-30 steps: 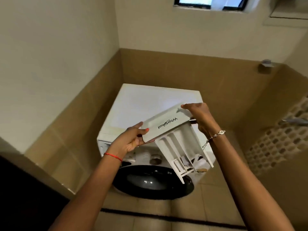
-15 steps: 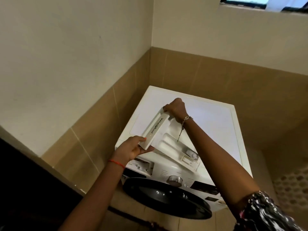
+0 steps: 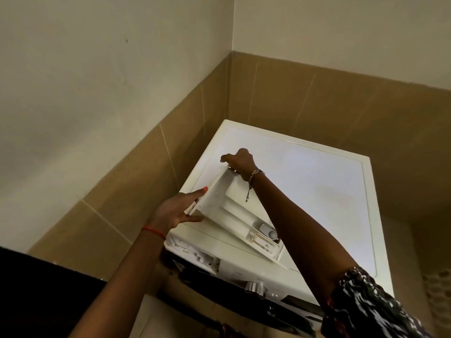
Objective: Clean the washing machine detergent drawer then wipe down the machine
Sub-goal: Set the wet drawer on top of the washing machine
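I've brought the detergent drawer from mid-air onto the washing machine for cleaning, with my right hand curled gripping its corner and my left hand bracing it with straight fingers.

drawer: white | machine: white | tiles: tan | sleeve: black-white print | wristband: red

The white detergent drawer lies slantwise on the washing machine top, near its front-left corner. The right hand grips the far end of its front panel. The left hand lays straight fingers against the near end.
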`<action>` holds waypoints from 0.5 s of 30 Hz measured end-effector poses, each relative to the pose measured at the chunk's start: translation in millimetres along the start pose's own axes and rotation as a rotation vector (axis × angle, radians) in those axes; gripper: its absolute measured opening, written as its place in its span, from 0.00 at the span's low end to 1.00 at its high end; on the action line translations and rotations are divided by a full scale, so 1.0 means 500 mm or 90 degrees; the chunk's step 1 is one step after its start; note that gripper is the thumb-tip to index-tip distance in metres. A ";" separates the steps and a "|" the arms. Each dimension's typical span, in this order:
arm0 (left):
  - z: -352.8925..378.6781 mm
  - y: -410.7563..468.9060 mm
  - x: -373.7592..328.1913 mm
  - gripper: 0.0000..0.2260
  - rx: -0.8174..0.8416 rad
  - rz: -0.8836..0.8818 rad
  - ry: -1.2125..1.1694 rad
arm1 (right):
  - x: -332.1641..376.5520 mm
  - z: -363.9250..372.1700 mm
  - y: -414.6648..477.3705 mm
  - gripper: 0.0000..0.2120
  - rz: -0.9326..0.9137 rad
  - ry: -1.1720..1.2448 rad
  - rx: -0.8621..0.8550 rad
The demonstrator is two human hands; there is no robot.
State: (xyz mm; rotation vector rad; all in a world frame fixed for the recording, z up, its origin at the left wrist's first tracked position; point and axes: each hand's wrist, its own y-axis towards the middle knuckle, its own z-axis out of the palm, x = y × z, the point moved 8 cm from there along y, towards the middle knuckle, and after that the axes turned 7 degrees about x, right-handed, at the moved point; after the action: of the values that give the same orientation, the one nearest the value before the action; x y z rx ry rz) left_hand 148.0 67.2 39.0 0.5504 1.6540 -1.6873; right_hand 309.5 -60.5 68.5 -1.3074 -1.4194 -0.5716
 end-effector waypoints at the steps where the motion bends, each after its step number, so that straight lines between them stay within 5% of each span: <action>1: -0.003 0.003 -0.001 0.26 -0.003 0.004 0.009 | -0.005 0.006 0.007 0.14 0.007 0.013 0.021; 15: -0.028 0.027 -0.035 0.30 -0.094 -0.006 0.142 | -0.032 0.014 0.034 0.24 -0.009 0.018 0.149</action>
State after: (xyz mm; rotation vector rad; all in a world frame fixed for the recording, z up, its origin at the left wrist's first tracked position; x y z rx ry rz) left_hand 166.8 85.1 41.1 0.6797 1.9244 -1.5396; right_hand 319.7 -56.1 46.8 -1.1011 -1.4268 -0.4176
